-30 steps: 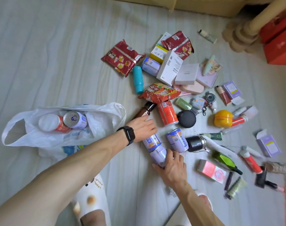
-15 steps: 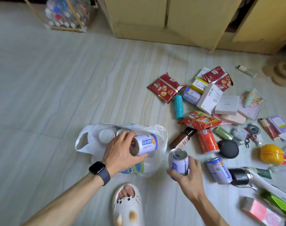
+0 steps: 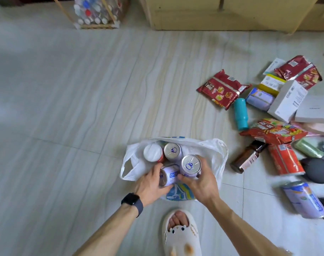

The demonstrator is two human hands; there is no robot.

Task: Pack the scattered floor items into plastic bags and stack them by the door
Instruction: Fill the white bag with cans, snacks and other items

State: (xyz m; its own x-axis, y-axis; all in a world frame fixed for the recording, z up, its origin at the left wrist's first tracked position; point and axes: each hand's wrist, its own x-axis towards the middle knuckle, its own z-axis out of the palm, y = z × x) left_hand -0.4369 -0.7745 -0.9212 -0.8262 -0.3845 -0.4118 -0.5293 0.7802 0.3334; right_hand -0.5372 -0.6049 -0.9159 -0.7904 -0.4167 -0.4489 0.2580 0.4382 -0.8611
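The bag's (image 3: pixel 214 150) near wall and blue print are mostly hidden beneath the left hand (image 3: pixel 150 184) and right hand (image 3: pixel 203 183). Their fingers cover the sides of the tilted can (image 3: pixel 167 177) and the upright can (image 3: pixel 191 165). Over on the right, the lilac can (image 3: pixel 303 199) is smeared and its label can't be read. The slipper (image 3: pixel 181 235) and the grey box (image 3: pixel 316 109) are cut off at the edge of view.

1. Floor (image 3: pixel 65 108): pale grey tiles, wavy grain, thin grout lines, evenly lit.
2. Cabinet (image 3: pixel 222 13): yellow wood, stands at far edge.
3. Bottle rack (image 3: pixel 96 12): thin frame, holds plastic bottles, left of cabinet.
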